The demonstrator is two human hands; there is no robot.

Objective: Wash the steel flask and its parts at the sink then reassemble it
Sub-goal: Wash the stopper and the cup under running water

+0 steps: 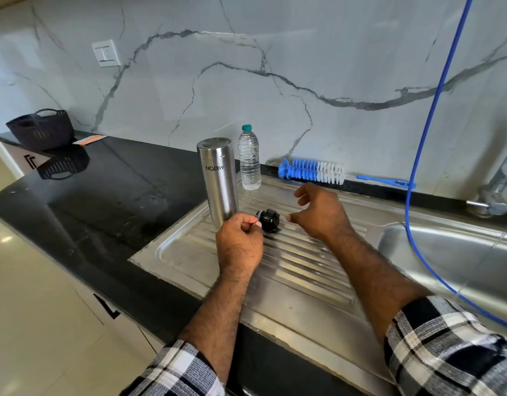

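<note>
The steel flask (221, 178) stands upside down on the ribbed steel drainboard (303, 270), left of the sink. Just to its right, its black stopper (269, 220) lies on its side on the ribs. My left hand (239, 244) is curled closed in front of the flask's base, and its pinched fingertips touch the stopper's left end. I cannot tell whether they pinch anything. My right hand (318, 210) hovers just right of the stopper with its fingers spread and nothing in it.
A clear plastic water bottle (249, 158) stands behind the flask. A blue-and-white bottle brush (312, 171) lies along the wall. The sink basin (452, 261) and tap (495, 190) are at the right, crossed by a blue hose (418, 155). A dark basket (41, 128) sits far left on the black counter (103, 195).
</note>
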